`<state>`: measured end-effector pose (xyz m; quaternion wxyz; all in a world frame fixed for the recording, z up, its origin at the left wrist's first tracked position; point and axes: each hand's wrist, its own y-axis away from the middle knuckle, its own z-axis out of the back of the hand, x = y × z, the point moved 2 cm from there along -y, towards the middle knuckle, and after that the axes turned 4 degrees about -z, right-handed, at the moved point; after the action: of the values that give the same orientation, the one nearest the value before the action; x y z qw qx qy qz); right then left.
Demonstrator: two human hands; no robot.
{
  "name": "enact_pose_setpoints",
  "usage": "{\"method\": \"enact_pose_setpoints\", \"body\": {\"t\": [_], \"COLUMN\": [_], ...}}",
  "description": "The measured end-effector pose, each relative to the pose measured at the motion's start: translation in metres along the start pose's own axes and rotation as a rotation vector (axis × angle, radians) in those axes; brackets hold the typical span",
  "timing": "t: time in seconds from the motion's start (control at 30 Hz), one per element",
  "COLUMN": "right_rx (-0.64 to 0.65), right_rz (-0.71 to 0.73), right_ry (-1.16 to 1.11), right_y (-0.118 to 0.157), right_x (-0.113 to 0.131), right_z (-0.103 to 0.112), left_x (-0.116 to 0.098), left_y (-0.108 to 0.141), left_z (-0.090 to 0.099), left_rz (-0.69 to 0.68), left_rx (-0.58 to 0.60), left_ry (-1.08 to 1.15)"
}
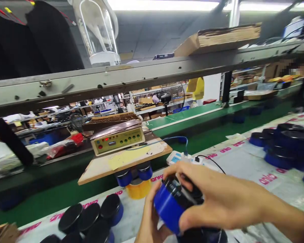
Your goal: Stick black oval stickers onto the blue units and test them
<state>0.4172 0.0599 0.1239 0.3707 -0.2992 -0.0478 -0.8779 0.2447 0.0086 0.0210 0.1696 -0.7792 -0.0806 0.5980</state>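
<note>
A blue cylindrical unit with a glossy black top (168,206) is held tilted between both hands, low in the view. My left hand (152,216) wraps its left side and underside. My right hand (218,199) grips it from the right, thumb on the blue side and fingers over the black top. Just beneath, a dark round unit (205,234) shows in part at the bottom edge. To the left, several black-topped blue units (111,207) stand on the printed white sheet (131,219).
A yellow-green control box (119,140) sits on a wooden board (98,168), with a yellow tape roll (138,189) below. Behind my hands lies a white power strip (176,158) with cables. More blue units (281,153) are stacked at right. A metal shelf beam (142,72) crosses above.
</note>
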Motion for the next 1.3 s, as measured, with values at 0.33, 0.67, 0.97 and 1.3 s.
{"method": "enact_pose_setpoints", "body": {"t": [0.33, 0.67, 0.97, 1.3], "right_rx": [-0.081, -0.062, -0.011, -0.020], "right_rz": [0.190, 0.300, 0.224, 0.168], "right_ry": [-0.007, 0.190, 0.232, 0.083], "right_y": [-0.010, -0.016, -0.011, -0.026], "right_x": [0.017, 0.020, 0.019, 0.010], "right_z": [-0.030, -0.041, -0.039, -0.044], "left_x": [-0.049, -0.051, -0.049, -0.059], "left_y": [-0.015, -0.011, -0.011, 0.000], "left_z": [0.035, 0.029, 0.032, 0.031], "left_rz": [0.338, 0.388, 0.005, -0.441], "left_rx": [-0.515, -0.201, -0.202, -0.230], "left_ry": [0.520, 0.387, -0.206, -0.905]}}
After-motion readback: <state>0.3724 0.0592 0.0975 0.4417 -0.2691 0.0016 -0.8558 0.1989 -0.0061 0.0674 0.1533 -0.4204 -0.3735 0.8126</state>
